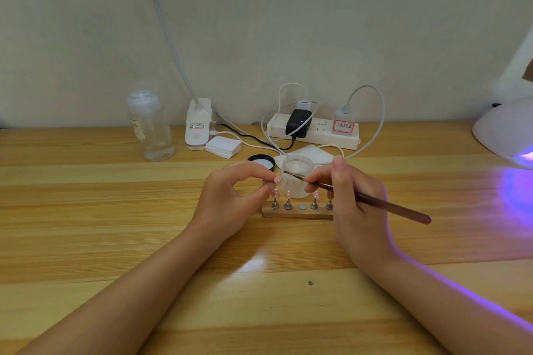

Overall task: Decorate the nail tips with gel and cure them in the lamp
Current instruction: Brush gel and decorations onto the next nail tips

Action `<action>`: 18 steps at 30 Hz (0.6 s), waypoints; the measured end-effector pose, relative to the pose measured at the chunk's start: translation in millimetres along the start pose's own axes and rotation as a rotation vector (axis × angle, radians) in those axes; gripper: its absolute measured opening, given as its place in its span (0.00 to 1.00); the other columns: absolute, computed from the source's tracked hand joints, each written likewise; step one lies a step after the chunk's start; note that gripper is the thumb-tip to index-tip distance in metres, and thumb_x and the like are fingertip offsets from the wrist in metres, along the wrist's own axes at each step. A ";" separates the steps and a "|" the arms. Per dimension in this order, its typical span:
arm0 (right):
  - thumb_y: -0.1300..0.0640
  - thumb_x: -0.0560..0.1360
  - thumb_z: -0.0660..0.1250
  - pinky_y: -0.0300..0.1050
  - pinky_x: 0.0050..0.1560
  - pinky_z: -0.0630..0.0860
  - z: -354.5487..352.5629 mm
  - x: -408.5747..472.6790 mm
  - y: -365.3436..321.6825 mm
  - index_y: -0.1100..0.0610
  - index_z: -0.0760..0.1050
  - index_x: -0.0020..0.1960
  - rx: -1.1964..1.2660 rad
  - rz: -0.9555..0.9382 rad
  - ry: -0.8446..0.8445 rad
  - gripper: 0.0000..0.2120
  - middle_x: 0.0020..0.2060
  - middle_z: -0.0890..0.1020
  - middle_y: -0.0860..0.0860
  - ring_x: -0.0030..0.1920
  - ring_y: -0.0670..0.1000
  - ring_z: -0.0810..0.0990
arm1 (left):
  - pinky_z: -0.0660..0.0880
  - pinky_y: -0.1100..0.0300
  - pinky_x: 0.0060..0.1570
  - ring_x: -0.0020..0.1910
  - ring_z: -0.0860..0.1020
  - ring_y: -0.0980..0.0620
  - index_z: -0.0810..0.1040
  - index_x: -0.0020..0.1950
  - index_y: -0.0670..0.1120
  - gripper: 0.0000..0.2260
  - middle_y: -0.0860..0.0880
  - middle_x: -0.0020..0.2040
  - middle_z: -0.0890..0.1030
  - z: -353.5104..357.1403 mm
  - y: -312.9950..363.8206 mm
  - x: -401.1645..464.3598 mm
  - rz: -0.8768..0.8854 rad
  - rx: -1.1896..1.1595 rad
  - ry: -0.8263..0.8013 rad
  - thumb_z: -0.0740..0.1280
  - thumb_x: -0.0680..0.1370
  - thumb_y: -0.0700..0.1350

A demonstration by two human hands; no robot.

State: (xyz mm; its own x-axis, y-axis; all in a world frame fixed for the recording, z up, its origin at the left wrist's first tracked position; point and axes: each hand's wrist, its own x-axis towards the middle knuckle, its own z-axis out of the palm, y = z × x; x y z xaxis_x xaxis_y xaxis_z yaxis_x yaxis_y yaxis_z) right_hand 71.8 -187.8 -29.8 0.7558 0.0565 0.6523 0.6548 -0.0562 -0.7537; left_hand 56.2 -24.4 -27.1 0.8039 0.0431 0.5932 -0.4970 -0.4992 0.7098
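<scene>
Two hands over the bench (86, 210). Left hand (230, 199) pinches one pink nail tip (277, 180) on its small stand between thumb and fingers, just left of the gel jar (296, 176). Right hand (350, 196) grips one brush (375, 202); long axis runs from lower right up to upper left, bristle end at the jar's mouth, pointing toward the held tip. One wooden holder (297, 212) in front of the jar, four metal stands visible, probably a fifth behind the right hand; one slot bare. One black lid (261, 161) behind the left hand. One curing lamp (507, 132) at far right, glowing purple. One clear bottle (150, 124), one power strip (314, 131) at the back.
</scene>
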 end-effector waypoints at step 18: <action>0.49 0.77 0.52 0.32 0.39 0.69 0.0 -2.2 0.0 0.55 0.78 0.37 0.002 -0.034 -0.034 0.20 0.31 0.80 0.49 0.36 0.45 0.78 | 0.71 0.72 0.46 0.42 0.78 0.59 0.81 0.43 0.48 0.10 0.52 0.40 0.81 -0.3 0.2 0.1 -0.011 0.012 0.019 0.73 0.68 0.35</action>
State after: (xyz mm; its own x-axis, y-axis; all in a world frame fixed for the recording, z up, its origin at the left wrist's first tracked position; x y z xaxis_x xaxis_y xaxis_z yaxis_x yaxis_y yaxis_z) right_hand 70.1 -187.9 -31.2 0.7328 0.0921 0.6742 0.6797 -0.0516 -0.7317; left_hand 56.0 -24.2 -26.8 0.8028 0.0645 0.5927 -0.4844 -0.5091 0.7115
